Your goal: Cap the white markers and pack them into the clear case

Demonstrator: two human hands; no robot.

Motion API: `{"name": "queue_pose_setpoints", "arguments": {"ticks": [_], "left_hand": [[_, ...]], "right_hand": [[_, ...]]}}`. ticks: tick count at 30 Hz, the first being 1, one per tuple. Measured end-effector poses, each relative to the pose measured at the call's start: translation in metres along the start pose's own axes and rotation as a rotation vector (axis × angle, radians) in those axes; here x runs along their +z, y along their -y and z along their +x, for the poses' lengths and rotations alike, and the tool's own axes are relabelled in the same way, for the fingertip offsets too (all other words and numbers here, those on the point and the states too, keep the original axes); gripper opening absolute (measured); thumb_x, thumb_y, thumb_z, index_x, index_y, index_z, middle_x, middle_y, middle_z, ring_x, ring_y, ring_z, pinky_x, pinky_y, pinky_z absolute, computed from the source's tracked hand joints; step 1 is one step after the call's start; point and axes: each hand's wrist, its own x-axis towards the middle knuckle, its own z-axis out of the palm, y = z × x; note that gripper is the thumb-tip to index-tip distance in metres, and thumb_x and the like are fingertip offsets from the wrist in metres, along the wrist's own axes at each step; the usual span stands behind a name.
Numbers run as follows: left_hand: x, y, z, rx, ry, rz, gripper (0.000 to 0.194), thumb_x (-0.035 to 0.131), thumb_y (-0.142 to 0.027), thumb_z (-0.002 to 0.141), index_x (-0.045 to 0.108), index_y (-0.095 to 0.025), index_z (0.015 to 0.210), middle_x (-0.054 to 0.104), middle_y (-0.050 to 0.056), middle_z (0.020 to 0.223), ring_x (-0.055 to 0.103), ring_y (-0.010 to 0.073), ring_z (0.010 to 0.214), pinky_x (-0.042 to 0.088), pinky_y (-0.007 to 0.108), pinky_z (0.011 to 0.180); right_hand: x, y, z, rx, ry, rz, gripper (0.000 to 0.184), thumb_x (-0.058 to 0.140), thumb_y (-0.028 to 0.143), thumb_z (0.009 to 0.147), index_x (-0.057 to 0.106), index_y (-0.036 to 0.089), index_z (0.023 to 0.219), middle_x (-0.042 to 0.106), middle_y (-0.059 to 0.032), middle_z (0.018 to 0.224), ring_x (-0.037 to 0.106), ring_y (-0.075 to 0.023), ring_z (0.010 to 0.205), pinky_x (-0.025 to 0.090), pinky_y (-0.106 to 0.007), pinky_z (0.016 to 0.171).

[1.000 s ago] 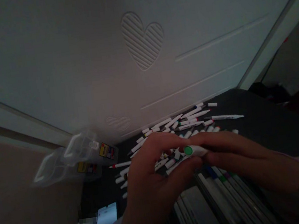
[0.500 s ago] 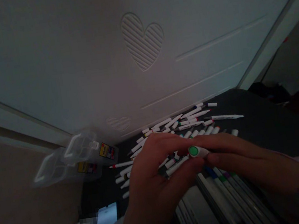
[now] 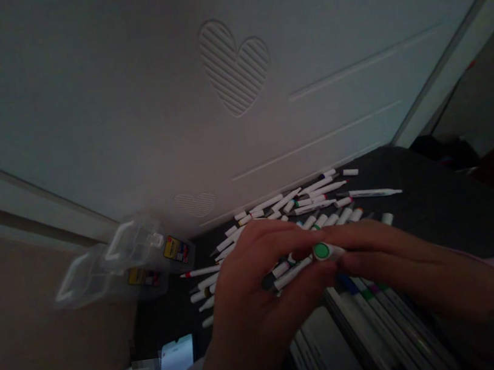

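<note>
Between my two hands is a white marker (image 3: 335, 251) with a green disc on the end that faces me. The fingers and thumb of my left hand (image 3: 264, 305) pinch that green end from the left. From the right, the fingertips of my right hand (image 3: 414, 265) close on the same marker, hiding most of its length. Behind and below the hands, many loose white markers and caps (image 3: 317, 207) lie scattered on the dark tabletop. Closer to me, a row of markers (image 3: 379, 313) lies side by side under my right hand, some with blue, green or purple bands.
At the left stand two clear plastic cases (image 3: 132, 250) with yellow and dark labels. A lit phone (image 3: 178, 366) lies at the lower left. A white panel (image 3: 241, 143) with embossed hearts rises behind the dark tabletop (image 3: 438, 207).
Both hands keep their hold on the marker. Its green end has shifted very slightly to the right and down; nothing else has visibly moved.
</note>
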Motion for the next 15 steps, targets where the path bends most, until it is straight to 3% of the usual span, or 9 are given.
{"name": "queue_pose_setpoints", "arguments": {"ticks": [5,8,15], "left_hand": [[-0.0004,-0.0001,0.0003,0.000,0.000,0.022,0.021,0.065,-0.013,0.070,0.063,-0.026,0.088,0.062,0.000,0.087,0.056,0.0146,0.087,0.045,0.024,0.075],[-0.0006,-0.0006,0.0009,-0.002,0.000,0.018,0.021,0.065,-0.014,0.070,0.063,-0.026,0.088,0.062,0.001,0.087,0.056,0.0154,0.087,0.045,0.025,0.075],[0.0053,0.0006,-0.0032,-0.058,-0.078,-0.010,0.025,0.064,-0.020,0.072,0.060,-0.027,0.095,0.060,0.001,0.093,0.055,0.0162,0.088,0.044,0.027,0.076]], "right_hand": [[-0.0009,0.0039,0.0007,0.021,-0.016,-0.035,0.030,0.040,0.028,0.085,0.059,0.024,0.108,0.065,-0.0025,0.094,0.058,-0.0178,0.095,0.047,-0.028,0.081],[-0.0001,0.0059,0.0018,0.037,0.003,-0.027,0.033,0.041,0.030,0.085,0.055,0.025,0.114,0.065,-0.0027,0.093,0.059,-0.0177,0.092,0.049,-0.028,0.078],[0.0020,0.0020,-0.0006,0.079,-0.023,0.125,0.025,0.040,0.033,0.086,0.061,0.024,0.094,0.062,-0.0019,0.079,0.058,-0.0141,0.078,0.047,-0.023,0.069]]}}
